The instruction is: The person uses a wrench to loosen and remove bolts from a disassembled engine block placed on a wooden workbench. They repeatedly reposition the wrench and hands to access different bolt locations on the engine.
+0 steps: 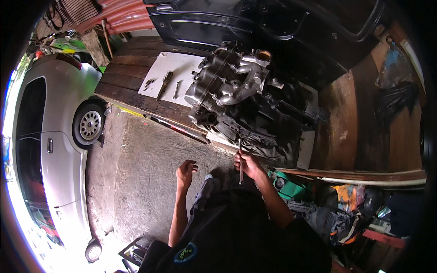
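Your right hand (pixel 249 164), just below the middle of the frame, has its fingers wrapped around a slim metal tool (pixel 240 164) whose tip points up at the lower edge of the engine block (pixel 236 98) on the wooden bench (pixel 132 75). Your left hand (pixel 185 173), to its left, hangs free with fingers loosely curled, holding nothing.

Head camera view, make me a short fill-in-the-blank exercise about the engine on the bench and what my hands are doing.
1. The right hand has its grip around a thin metal ____, held against the grey metal engine.
2. The left hand holds ____.
3. The engine rests on a dark wooden ____.
4. A silver ____ is parked to the person's left.

Missing: tool; nothing; workbench; car
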### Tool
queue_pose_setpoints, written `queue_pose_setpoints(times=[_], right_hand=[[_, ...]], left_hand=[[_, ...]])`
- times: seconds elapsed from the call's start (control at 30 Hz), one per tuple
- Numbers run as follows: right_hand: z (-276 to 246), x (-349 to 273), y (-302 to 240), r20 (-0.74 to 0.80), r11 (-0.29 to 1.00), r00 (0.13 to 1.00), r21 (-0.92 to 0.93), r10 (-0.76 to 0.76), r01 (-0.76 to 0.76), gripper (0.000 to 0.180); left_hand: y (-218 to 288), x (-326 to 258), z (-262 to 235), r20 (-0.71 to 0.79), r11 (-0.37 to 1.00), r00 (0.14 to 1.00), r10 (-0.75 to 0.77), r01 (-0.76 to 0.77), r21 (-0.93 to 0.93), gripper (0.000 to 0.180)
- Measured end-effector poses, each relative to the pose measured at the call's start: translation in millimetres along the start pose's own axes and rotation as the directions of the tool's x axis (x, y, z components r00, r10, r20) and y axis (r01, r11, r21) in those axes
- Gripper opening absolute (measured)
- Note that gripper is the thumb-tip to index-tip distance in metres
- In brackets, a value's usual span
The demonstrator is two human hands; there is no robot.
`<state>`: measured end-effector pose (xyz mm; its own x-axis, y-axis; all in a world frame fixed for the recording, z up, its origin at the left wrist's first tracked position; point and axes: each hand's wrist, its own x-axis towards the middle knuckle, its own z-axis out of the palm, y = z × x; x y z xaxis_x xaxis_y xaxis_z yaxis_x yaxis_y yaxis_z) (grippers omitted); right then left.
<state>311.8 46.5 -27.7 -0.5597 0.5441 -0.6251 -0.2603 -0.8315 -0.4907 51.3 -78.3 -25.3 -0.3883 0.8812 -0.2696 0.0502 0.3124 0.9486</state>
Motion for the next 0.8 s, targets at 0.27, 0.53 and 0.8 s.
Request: queue_pose_setpoints(times=[0.27, 0.53, 0.8], right_hand=[[-30, 5, 9, -0.261, 0.573, 0.83, -0.816, -0.493, 0.084, 0.032], [-8, 5, -15, 0.267, -0.069, 0.651, -0.947, -0.71, 0.313, 0.02], [-15, 18, -23, 0.371, -0.249, 0.502, -0.922, -0.781, 0.295, 0.013]], left_hand=[[-22, 2, -21, 0.073, 0.998, 0.997, 0.018, -0.023, 0.066, 0.023], [-18, -3, -21, -0.006, 0.998, 0.999, 0.047, -0.047, 0.042, 0.023], [-11, -15, 19, -0.011, 1.0, 0.999, 0.03, -0.029, 0.005, 0.024]])
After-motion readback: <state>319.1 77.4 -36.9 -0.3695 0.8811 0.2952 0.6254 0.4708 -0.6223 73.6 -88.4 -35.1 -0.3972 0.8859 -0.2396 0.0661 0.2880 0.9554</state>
